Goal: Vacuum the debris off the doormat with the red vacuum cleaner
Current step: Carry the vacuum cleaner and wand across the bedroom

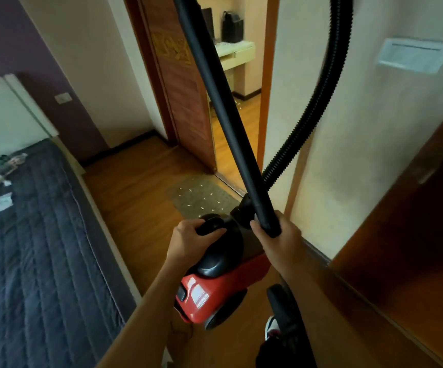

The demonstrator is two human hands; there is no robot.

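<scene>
The red vacuum cleaner hangs above the wooden floor, carried by its black handle, which my left hand grips. My right hand grips the lower end of the black rigid wand, which points up out of the frame. A black ribbed hose curves from the vacuum's front up the wall. Ahead on the floor lies the grey-green doormat, sprinkled with several small white bits of debris, just before the doorway.
A bed with a dark quilted cover fills the left side. An open wooden door leads to another room with a white desk. A cream wall and a brown wooden panel stand close on the right. My shoe is below.
</scene>
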